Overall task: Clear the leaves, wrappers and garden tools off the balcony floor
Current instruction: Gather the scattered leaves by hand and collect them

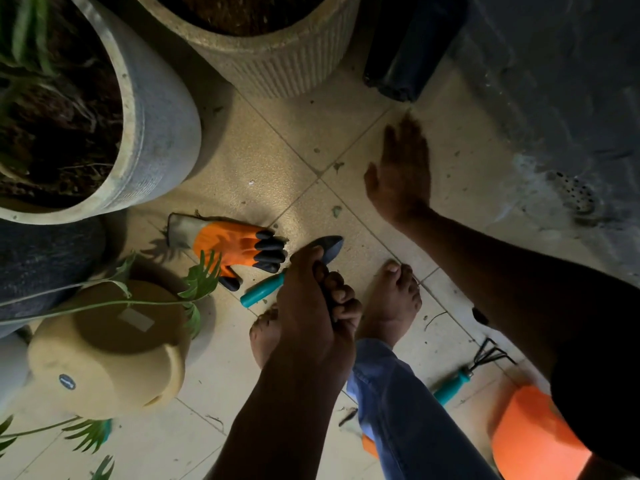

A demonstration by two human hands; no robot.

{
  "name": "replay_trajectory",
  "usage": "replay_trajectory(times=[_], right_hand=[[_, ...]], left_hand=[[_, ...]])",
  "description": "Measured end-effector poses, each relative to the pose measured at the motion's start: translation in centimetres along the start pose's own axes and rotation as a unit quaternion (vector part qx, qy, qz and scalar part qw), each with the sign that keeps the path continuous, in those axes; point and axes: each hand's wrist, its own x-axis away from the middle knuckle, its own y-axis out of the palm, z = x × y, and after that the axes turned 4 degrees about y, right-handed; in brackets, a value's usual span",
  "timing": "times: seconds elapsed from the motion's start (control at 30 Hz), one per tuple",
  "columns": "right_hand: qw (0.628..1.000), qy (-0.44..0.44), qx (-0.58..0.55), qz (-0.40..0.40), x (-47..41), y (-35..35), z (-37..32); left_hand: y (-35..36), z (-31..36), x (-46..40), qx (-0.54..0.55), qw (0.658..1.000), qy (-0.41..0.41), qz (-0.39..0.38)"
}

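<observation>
My left hand (311, 306) grips a small trowel (329, 247) around its middle, just above the tiled floor. The dark blade points up-right and the teal handle (261, 291) sticks out to the lower left. My right hand (401, 174) is held flat and open over the tiles farther back, holding nothing. An orange and grey garden glove with black fingertips (235, 245) lies on the floor just left of the trowel. A hand rake with a teal handle (465, 374) lies at the lower right. Small leaf scraps (336, 211) dot the tiles.
Two big planters stand at the back: a grey one (162, 133) and a ribbed beige one (277, 67). An overturned beige pot (114, 368) lies at the left under green fronds. My bare feet (391, 303) are in the middle. An orange object (533, 438) sits bottom right, a floor drain (575, 194) far right.
</observation>
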Motion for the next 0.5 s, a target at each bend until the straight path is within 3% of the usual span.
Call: replay_trajectory(times=[0.1,0.37,0.5], right_hand=[[1.0,0.003,0.001,-0.023,-1.2,0.0,1.9],[0.975,-0.21,0.041,-0.062,3.1,0.6,0.1],[0.964,-0.259,0.025,-0.052,4.4,1.6,-1.9]], left_hand=[[-0.1,-0.1,0.0,-0.003,1.0,0.003,0.005],[0.2,-0.6,0.4,-0.026,1.0,0.0,0.011],[-0.1,-0.4,0.4,-0.026,1.0,0.003,0.01]])
